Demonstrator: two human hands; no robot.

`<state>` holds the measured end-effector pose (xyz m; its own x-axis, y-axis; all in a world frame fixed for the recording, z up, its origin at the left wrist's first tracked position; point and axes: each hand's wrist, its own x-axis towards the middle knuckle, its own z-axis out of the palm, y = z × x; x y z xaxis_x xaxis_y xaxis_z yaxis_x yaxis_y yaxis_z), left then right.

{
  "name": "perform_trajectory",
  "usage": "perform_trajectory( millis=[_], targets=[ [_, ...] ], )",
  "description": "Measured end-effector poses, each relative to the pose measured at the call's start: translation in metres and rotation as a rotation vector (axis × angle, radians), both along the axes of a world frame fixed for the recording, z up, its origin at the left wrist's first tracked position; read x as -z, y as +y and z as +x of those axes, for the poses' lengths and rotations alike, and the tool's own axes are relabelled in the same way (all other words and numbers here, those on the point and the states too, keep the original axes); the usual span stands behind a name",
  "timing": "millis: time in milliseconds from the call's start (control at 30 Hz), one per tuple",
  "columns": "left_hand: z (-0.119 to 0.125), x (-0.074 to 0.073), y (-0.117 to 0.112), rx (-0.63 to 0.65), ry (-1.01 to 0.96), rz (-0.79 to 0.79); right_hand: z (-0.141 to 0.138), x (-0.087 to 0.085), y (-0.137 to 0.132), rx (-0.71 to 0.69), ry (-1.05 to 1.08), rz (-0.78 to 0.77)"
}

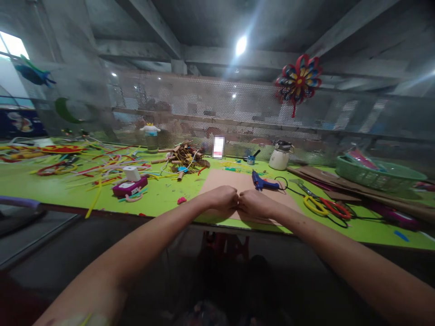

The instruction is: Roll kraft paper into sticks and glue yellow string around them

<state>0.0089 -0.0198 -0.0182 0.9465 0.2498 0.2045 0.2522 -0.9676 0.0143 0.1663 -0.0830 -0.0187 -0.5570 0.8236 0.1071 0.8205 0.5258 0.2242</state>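
Note:
My left hand [224,198] and my right hand [254,203] meet knuckle to knuckle over a brown cardboard sheet [217,181]. Both are closed, with the fingers curled inward and the fingertips pressed close together. Whatever they pinch is hidden or too small to name. Just beyond my right hand, a blue glue gun [263,182] lies on the cardboard, its black cord looping off to the right. A small pink-red tuft [181,200] sits on the green table left of my left hand.
Scissors with yellow and red handles [316,206] lie at right, before stacked cardboard [316,179] and a green basket [377,174]. A white jug [280,156] stands behind. Leftward are a purple power strip [129,185], scattered pipe cleaners [102,170] and a scrap pile [185,156].

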Motion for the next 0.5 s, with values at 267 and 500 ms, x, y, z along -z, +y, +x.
perform_trajectory(
  millis=[267, 500],
  targets=[
    [-0.016, 0.003, -0.009, 0.094, -0.062, 0.035, 0.01, 0.003, -0.01, -0.103, 0.045, 0.028],
    [-0.021, 0.001, -0.005, 0.177, -0.051, -0.041, 0.021, 0.003, -0.016, -0.234, 0.126, -0.011]
  ],
)
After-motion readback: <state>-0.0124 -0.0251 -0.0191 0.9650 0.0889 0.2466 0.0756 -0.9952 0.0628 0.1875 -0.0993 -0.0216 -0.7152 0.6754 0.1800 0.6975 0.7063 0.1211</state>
